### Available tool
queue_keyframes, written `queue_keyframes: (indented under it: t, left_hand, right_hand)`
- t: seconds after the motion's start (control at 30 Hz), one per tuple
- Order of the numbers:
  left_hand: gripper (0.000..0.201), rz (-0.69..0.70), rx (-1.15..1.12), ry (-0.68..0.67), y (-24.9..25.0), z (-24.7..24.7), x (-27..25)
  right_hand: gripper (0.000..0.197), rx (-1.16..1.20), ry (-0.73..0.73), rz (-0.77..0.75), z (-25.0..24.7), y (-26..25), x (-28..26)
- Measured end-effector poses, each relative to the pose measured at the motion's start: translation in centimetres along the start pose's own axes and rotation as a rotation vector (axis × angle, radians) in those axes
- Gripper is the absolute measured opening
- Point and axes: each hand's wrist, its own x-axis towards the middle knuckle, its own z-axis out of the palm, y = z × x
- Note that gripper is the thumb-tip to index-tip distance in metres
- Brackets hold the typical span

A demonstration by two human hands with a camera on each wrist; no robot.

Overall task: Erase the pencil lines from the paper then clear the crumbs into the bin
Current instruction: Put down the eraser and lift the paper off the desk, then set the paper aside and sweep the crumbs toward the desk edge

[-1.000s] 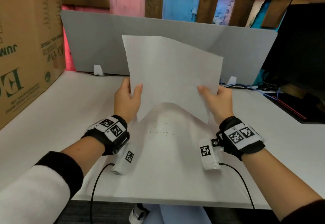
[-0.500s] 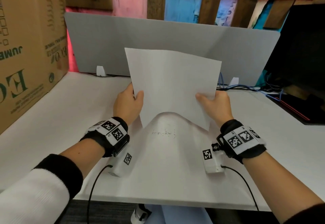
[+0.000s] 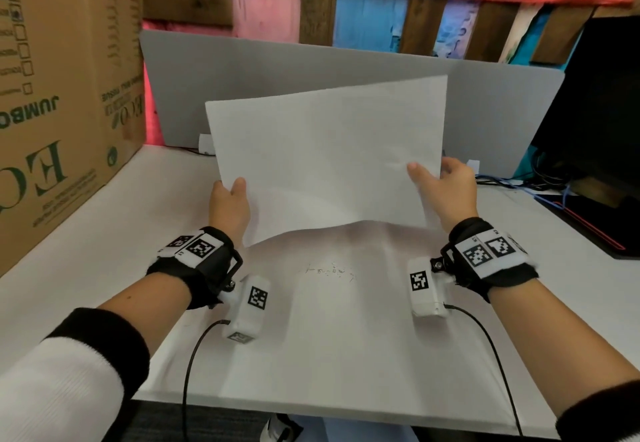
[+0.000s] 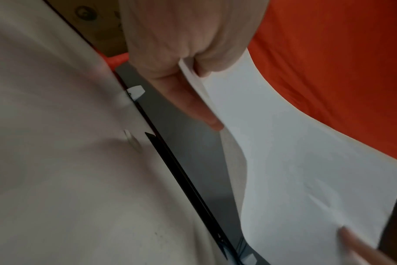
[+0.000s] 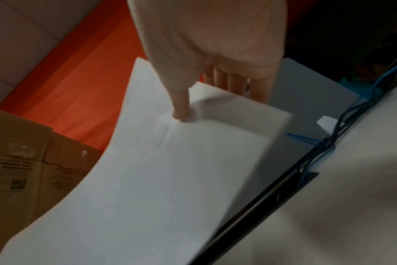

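A white sheet of paper [image 3: 325, 161] is held up off the desk, tilted with its right side higher. My left hand [image 3: 230, 206] pinches its lower left edge, thumb in front and fingers behind, as the left wrist view shows on the paper [image 4: 295, 161]. My right hand [image 3: 446, 192] pinches the right edge, thumb on the near face; in the right wrist view the thumb presses a crease into the paper [image 5: 161, 170]. A thin line of dark eraser crumbs [image 3: 329, 270] lies on the white desk [image 3: 346, 355] below the sheet. No bin or eraser is in view.
A large cardboard box [image 3: 59, 102] stands on the desk at the left. A grey partition [image 3: 263, 67] runs along the back edge. A black monitor [image 3: 595, 102] and blue cables [image 3: 512, 181] are at the right, with a dark mat [image 3: 588, 230] beneath.
The sheet has turned clockwise and spread wider; my right hand rose and moved right along its edge while my left hand stayed low at the left edge.
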Motion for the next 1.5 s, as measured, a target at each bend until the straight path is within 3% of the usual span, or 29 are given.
queue_keyframes:
  t: [0.1,0.13,0.2,0.37,0.47,0.53,0.63,0.73,0.8,0.87,0.97,1.03,1.13,1.23,1.33,1.37,1.43,1.47,1.5]
  left_hand:
    - [0.041,-0.078,0.000,0.021,-0.4,-0.8,1.0]
    - [0.043,-0.099,0.007,0.017,-0.6,-0.9,1.3]
    - [0.043,-0.112,0.010,0.014,-0.7,-1.2,1.6]
    - [0.034,-0.136,-0.131,-0.019,-1.1,-1.4,1.1]
    - [0.027,-0.136,-0.251,-0.162,-1.1,-1.6,0.3]
    - [0.033,-0.131,-0.273,-0.228,-1.0,-1.7,0.0]
    - [0.037,-0.140,-0.329,-0.105,-1.1,-1.9,0.6]
    - [0.028,-0.288,-0.507,0.007,-1.4,-2.2,1.6]
    - [0.009,-0.369,-0.531,-0.015,-1.8,-2.4,2.0]
    - [0.020,-0.451,-0.622,-0.063,-1.6,-2.5,2.0]
    - [0.020,-0.441,-0.618,-0.019,-1.9,-2.5,2.2]
    - [0.011,-0.449,-0.641,0.023,-2.4,-2.3,2.7]
    - [0.042,-0.438,-0.651,0.030,-3.0,-1.7,3.0]
    - [0.040,-0.557,-0.763,0.025,-3.4,-1.1,3.5]
    - [0.038,-0.501,-0.637,-0.016,-3.5,-1.3,3.4]
    - [0.039,-0.471,-0.592,-0.002,-3.7,-1.4,3.7]
    - [0.044,-0.447,-0.516,0.005,-3.5,-1.6,3.5]
    - [0.047,-0.440,-0.493,-0.006,-3.7,-1.7,3.6]
    - [0.050,-0.443,-0.474,-0.008,-3.8,-1.8,3.7]
  right_hand:
    - [0.054,-0.089,-0.096,0.160,0.2,0.8,1.0]
    - [0.047,-0.138,-0.148,0.174,0.4,1.1,1.0]
    - [0.011,-0.154,-0.195,0.154,0.9,1.3,0.9]
    - [0.023,-0.056,-0.171,0.135,2.4,1.1,0.5]
    - [0.017,-0.012,-0.136,0.145,3.3,1.2,0.9]
    - [0.015,0.045,-0.124,0.147,3.8,1.0,1.0]
    - [0.011,0.197,-0.148,0.098,4.2,0.2,0.6]
    - [0.011,0.314,-0.228,0.096,4.7,-0.3,0.1]
    - [0.025,0.134,-0.414,0.138,5.2,-0.1,-0.3]
    - [0.044,-0.175,-0.699,0.192,5.7,0.3,-0.8]
    - [0.066,-0.639,-1.045,0.283,6.6,0.9,-1.6]
    - [0.073,-0.820,-1.135,0.347,7.3,1.1,-2.1]
    - [0.074,-0.933,-1.200,0.358,8.4,1.4,-2.7]
    - [0.068,-0.824,-1.252,0.354,9.0,1.8,-3.6]
    - [0.065,-0.643,-1.322,0.485,7.9,2.3,-4.7]
    - [0.064,-0.457,-1.340,0.638,7.6,2.1,-4.8]
    - [0.066,-0.160,-1.258,0.712,7.4,1.8,-4.1]
    - [0.068,-0.188,-1.237,0.660,7.7,2.4,-3.3]
    - [0.071,-0.432,-1.187,0.539,7.8,1.9,-2.9]
